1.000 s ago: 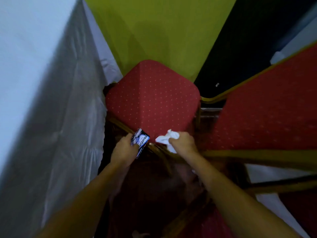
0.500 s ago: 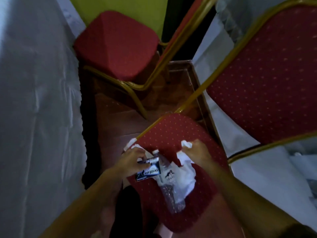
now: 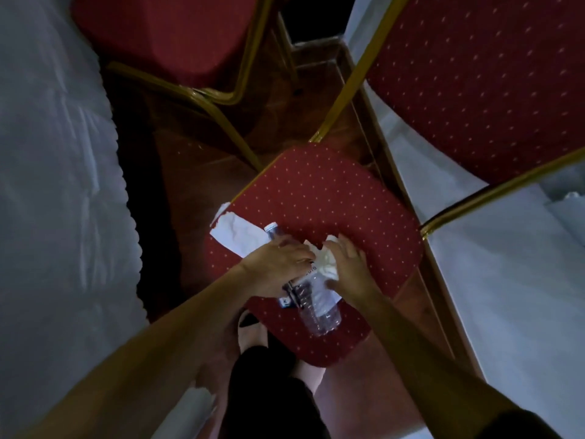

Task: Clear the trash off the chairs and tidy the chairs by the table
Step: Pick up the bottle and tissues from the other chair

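Observation:
The near red dotted chair seat carries a pile of trash: a flat white paper at its left edge, a clear plastic bottle lying with its cap pointing away from me, and a crumpled white tissue. My left hand lies over the bottle's middle and grips a dark printed packet, which peeks out under the palm. My right hand presses on the tissue with its fingers curled around it, beside the left hand.
A second red chair seat with a gold frame stands farther off. A red chair back leans in at the right. White tablecloths hang at the left and right. My foot stands on the wooden floor by the seat.
My view swung from the far chair down to the near seat. Both hands, still holding the packet and the tissue, came down onto the pile with the bottle and paper.

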